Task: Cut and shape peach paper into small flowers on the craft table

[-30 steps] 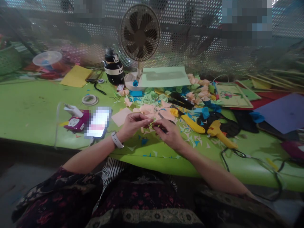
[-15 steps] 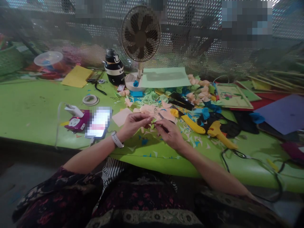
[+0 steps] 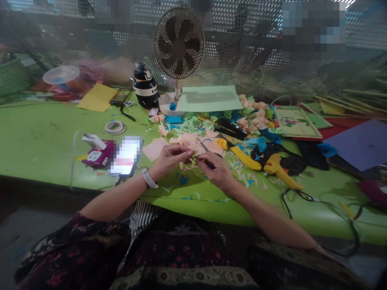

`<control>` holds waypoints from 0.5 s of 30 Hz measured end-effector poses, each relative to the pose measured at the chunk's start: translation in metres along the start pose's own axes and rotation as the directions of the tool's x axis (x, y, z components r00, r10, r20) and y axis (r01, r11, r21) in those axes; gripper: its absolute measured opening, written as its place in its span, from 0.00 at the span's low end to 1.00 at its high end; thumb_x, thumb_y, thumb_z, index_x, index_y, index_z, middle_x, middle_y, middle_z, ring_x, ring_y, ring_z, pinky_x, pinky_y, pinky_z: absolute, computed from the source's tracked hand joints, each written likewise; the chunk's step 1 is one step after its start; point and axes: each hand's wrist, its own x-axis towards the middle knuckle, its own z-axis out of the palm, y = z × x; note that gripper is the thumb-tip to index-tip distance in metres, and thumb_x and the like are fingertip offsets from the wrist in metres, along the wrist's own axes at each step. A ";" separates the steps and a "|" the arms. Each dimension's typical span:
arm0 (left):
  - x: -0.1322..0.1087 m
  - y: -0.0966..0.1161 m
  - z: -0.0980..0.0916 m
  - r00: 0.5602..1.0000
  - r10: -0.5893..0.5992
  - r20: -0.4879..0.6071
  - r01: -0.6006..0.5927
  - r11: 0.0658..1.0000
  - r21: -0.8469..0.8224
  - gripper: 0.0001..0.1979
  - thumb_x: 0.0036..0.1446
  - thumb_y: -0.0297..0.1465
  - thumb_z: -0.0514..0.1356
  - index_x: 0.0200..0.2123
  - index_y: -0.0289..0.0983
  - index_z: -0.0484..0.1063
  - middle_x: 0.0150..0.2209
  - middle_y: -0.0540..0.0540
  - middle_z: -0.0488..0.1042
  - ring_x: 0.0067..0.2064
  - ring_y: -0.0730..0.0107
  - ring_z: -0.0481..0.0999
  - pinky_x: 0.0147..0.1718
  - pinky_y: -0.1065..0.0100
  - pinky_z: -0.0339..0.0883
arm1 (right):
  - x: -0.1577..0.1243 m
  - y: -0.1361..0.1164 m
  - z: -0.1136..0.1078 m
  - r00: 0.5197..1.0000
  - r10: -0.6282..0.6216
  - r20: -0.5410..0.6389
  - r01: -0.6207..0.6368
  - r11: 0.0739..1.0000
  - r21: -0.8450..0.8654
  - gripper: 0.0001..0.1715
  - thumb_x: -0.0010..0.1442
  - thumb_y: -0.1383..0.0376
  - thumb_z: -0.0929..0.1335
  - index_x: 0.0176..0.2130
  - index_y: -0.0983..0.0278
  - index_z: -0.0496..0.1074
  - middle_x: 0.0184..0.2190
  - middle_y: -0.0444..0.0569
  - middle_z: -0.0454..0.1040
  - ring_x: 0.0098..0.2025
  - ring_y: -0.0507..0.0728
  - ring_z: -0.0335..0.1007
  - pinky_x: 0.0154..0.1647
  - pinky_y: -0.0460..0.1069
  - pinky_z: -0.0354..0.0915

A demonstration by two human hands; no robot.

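Green worktop (image 3: pixel 54 129), head view, strewn with paper scraps (image 3: pixel 187 139); a fan (image 3: pixel 179 46) stands behind. Near the front edge, left hand (image 3: pixel 172 158) and right hand (image 3: pixel 216 167) meet, fingers (image 3: pixel 185 154) pinched nearly closed on a small green paper piece (image 3: pixel 196 153) between them.

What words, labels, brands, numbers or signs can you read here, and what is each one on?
"EN", on the pale band of the black bottle; what follows curves out of sight.
Smaller marks lower on the bottle: too small to read.
Small box beside the bottle: print too small to read.
Phone: screen blurred out, nothing readable.
I can make out no other text.
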 end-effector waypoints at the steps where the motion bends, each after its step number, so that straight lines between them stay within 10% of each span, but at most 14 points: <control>1: 0.000 0.000 0.000 1.000 -0.006 0.003 0.006 1.000 -0.003 0.16 0.46 0.41 0.73 0.29 0.34 0.80 0.23 0.49 0.76 0.23 0.75 0.74 0.25 0.71 0.72 | 0.000 0.000 0.000 1.000 0.001 0.000 -0.001 1.000 -0.001 0.07 0.66 0.64 0.66 0.40 0.61 0.74 0.34 0.49 0.78 0.35 0.55 0.73 0.36 0.51 0.70; 15: -0.001 0.002 0.001 1.000 0.001 0.021 0.000 0.999 -0.032 0.15 0.43 0.40 0.75 0.29 0.35 0.80 0.24 0.48 0.78 0.24 0.76 0.75 0.24 0.73 0.73 | 0.000 0.003 0.000 1.000 0.020 0.019 -0.020 1.000 -0.020 0.10 0.63 0.67 0.67 0.43 0.60 0.77 0.36 0.50 0.79 0.38 0.58 0.76 0.40 0.54 0.73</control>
